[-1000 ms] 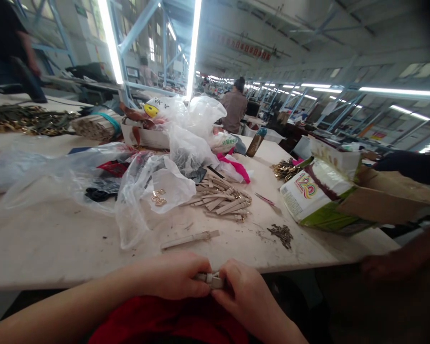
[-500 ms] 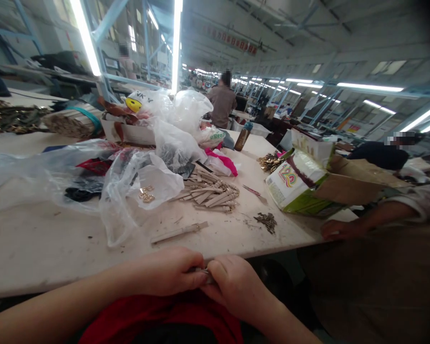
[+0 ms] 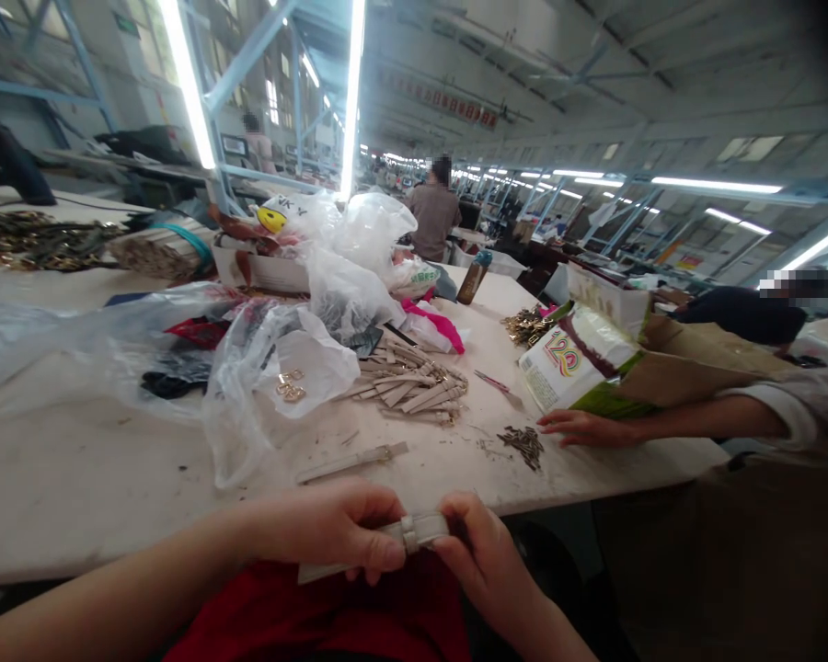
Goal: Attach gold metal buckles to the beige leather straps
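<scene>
A beige strap (image 3: 428, 528) with a narrow loop around it stretches between my two hands, over my lap at the table's front edge. My left hand (image 3: 338, 526) grips it between thumb and fingers left of the loop, and its tail sticks out below that hand. The strap's other end is pinched by my right hand (image 3: 481, 552). Just beyond, a similar beige strap (image 3: 351, 462) with a metal fitting lies on the table. Farther back sits a pile of beige straps (image 3: 414, 377), some with gold-coloured hardware.
A clear plastic bag (image 3: 248, 405) holds gold buckles (image 3: 291, 386). Small metal pieces (image 3: 523, 447) lie near a co-worker's hand (image 3: 586, 428) at the right. Behind them are tweezer-like scissors (image 3: 497, 384), an open carton (image 3: 572, 359), and a bottle (image 3: 474, 277).
My hands have moved apart, so more of the strap shows between them. The co-worker's hand has reached left across the table toward the small metal pieces. The view has shifted slightly.
</scene>
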Tool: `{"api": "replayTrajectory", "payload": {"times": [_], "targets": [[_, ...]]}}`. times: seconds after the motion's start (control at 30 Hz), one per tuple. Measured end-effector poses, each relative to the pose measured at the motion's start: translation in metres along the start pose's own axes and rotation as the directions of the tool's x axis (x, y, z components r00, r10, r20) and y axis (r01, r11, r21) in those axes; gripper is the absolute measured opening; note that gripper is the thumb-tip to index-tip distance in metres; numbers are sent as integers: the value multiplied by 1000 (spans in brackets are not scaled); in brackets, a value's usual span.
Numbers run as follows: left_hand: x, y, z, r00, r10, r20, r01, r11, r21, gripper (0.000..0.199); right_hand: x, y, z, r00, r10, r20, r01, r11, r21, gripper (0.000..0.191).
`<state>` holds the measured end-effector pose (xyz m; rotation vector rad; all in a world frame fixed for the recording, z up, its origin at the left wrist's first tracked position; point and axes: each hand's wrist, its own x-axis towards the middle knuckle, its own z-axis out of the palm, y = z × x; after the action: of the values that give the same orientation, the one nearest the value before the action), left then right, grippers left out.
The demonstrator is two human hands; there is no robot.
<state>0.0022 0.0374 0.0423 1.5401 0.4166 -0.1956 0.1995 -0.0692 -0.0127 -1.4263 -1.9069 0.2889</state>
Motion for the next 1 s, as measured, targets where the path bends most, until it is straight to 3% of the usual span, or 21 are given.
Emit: {"api": "replayTrajectory", "payload": {"times": [0.17, 0.33, 0.5, 0.7, 0.87, 1.0], "targets": [[-3, -4, -2, 996, -51, -70, 56, 996, 74, 36, 2, 3, 3, 996, 77, 43, -80, 994, 80, 25], [-1, -6, 1, 995, -75, -61, 69, 993, -98, 44, 3, 1, 2, 958, 257, 126, -284, 909, 305, 26], [7, -10, 6, 987, -115, -114, 64, 925, -375, 51, 8, -1, 4, 924, 320, 210, -378, 681, 627, 38], [11, -16, 9, 979, -108, -172, 2, 851, -526, 53, 5, 3, 13, 854, 422, 304, -476, 397, 785, 41], [7, -19, 11, 987, -41, -158, -23, 922, -387, 47, 10, -2, 18, 788, 507, 349, -519, 244, 819, 36], [7, -20, 14, 982, -42, -186, 7, 984, -181, 47, 14, -5, 19, 752, 548, 365, -575, 277, 770, 41]]}}
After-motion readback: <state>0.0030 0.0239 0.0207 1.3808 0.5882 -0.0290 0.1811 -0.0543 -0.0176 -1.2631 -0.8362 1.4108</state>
